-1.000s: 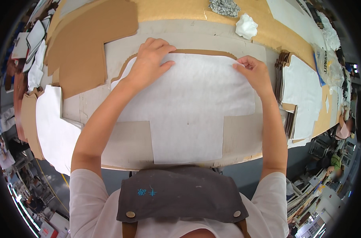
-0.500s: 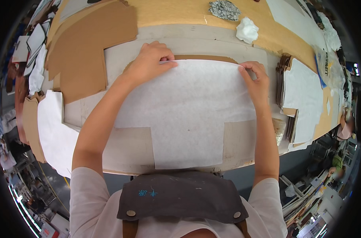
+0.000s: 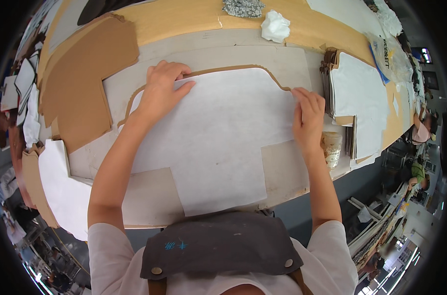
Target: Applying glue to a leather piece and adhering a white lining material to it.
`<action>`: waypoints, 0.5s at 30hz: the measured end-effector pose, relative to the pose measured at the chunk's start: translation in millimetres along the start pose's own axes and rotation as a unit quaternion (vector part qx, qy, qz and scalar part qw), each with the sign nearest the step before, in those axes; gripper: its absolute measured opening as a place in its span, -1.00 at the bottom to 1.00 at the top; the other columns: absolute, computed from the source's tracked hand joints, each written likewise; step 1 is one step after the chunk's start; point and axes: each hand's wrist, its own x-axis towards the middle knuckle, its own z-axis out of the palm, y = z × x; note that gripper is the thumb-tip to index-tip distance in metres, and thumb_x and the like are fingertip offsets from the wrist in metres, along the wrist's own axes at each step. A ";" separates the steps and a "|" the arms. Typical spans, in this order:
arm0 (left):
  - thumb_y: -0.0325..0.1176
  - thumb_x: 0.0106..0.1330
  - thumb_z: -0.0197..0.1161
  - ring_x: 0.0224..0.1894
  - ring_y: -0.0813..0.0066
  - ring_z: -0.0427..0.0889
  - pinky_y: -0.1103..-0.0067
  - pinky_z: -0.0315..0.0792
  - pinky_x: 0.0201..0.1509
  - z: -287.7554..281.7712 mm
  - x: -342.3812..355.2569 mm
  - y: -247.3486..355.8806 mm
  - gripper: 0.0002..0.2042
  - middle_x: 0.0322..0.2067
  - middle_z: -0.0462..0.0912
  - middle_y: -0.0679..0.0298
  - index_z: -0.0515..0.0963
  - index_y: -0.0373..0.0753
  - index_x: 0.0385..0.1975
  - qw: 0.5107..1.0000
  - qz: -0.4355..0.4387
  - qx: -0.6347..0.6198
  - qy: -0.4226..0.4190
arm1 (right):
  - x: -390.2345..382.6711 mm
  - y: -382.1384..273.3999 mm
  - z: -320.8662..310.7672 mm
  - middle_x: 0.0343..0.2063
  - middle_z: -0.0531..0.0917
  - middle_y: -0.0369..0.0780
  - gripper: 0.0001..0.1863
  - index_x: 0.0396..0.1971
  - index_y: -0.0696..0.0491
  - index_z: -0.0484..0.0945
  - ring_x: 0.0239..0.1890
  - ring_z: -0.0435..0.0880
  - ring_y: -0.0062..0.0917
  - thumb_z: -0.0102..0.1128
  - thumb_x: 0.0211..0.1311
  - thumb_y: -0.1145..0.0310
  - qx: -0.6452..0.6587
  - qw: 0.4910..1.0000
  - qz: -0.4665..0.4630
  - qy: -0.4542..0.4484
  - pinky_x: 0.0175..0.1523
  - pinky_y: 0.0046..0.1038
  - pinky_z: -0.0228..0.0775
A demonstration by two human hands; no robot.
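A white sheet [image 3: 218, 128] lies over a brown card piece [image 3: 248, 67], whose rim shows along the curved top edge. My left hand [image 3: 162, 88] rests at the upper-left edge, fingers bent over the rim, thumb apart from them on the white sheet. My right hand [image 3: 308, 120] is at the upper-right corner, loosely bent, fingertips touching or just above the edge. Both pieces sit on a grey board [image 3: 290, 174]. A cloudy jar [image 3: 331, 150] stands just right of my right wrist.
Brown cut card [image 3: 81, 73] lies at upper left, white cut pieces [image 3: 59, 182] at lower left. Stacked white-and-brown pieces [image 3: 361, 103] and a clear plastic bag [image 3: 390, 59] are at right. A crumpled white wad [image 3: 275, 25] is at the back. People [image 3: 420, 132] work beyond the right edge.
My right hand has loosened its pinch on the sheet's top edge and dropped to the corner. More brown rim shows along the top right. The view has shifted.
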 end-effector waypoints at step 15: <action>-0.51 0.10 0.33 -0.38 0.42 0.44 0.53 0.53 -0.26 23.7 38.2 16.8 -0.82 -0.55 0.49 0.28 0.56 -0.30 -0.28 0.995 0.034 -0.075 -0.049 | 22.2 20.0 2.5 -0.32 0.57 -0.20 -0.79 -0.32 0.08 0.61 -0.17 0.44 -0.28 0.17 -0.01 0.60 0.112 0.982 0.132 -0.077 -0.07 -0.37 0.34</action>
